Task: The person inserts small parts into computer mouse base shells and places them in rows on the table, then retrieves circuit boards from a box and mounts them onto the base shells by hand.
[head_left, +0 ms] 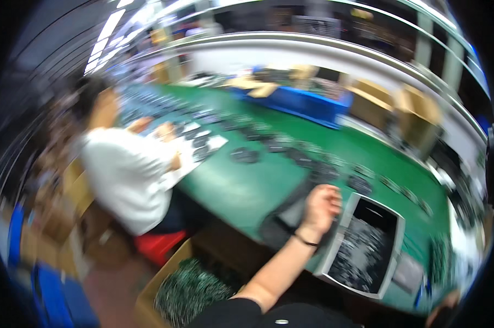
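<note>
Left hand (322, 203) curled loosely, holding nothing visible, at the left rim of tray (390, 257); tray runs toward body. Right hand (446, 306) at frame edge, grip indeterminate.

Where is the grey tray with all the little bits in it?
In the head view, the grey tray sits on the green table, lower right, just right of the person's left hand.

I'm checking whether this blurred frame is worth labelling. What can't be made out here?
- Head view, left hand: curled at the grey tray's edge; motion blur hides whether it grips anything.
- Right hand: only a sliver shows at the lower rim.
- Small pieces in the tray: smeared, kind unclear.
- Dark parts along the green table: too blurred to identify.
- Co-worker's hands: blurred; what they hold is unclear.
</note>
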Demonstrator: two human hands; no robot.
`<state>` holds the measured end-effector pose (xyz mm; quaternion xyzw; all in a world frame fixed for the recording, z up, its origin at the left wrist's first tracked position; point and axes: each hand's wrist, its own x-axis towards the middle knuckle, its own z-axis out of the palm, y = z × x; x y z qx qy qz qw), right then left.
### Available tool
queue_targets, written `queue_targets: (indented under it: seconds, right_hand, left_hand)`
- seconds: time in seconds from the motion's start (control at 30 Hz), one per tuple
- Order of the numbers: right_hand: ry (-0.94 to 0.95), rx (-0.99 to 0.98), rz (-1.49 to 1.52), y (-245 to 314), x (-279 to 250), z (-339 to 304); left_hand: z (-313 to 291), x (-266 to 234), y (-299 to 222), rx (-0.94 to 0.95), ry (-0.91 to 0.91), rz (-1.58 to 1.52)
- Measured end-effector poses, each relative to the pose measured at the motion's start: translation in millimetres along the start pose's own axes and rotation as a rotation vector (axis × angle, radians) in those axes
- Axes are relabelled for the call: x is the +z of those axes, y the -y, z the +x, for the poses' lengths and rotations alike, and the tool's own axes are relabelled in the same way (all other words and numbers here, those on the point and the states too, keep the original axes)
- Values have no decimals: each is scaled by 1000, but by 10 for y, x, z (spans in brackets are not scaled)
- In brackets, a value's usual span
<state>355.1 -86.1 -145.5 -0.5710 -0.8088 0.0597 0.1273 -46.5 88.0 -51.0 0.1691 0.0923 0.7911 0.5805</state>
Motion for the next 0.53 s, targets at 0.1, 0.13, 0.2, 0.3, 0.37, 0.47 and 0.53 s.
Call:
queue_targets:
  seconds: [0.1, 0.13, 0.2, 0.3, 0.37, 0.47, 0.53]
  right_hand:
    - [75, -157, -92, 96, 24, 10]
    - [99, -166, -100, 147, 15, -11]
    - [163, -96, -70, 230, -89, -28]
    - [172, -20, 71, 234, -358, -249]
    - [164, 24, 102, 205, -541, -463]
    - [220, 64, 231, 202, -760, -655]
    - [358, 86, 267, 224, -1041, -606]
  left_hand:
    - [-109, -140, -357, 21, 86, -173]
    - [-105, -228, -441, 14, 77, -113]
    - [-110, -196, -474, 53, 4, 21]
    - [-70, -229, -382, 96, -27, 97]
    - [-61, -163, -256, 63, 12, 96]
    - [-65, -159, -172, 48, 64, 84]
    - [-87, -201, -211, 54, 61, 94]
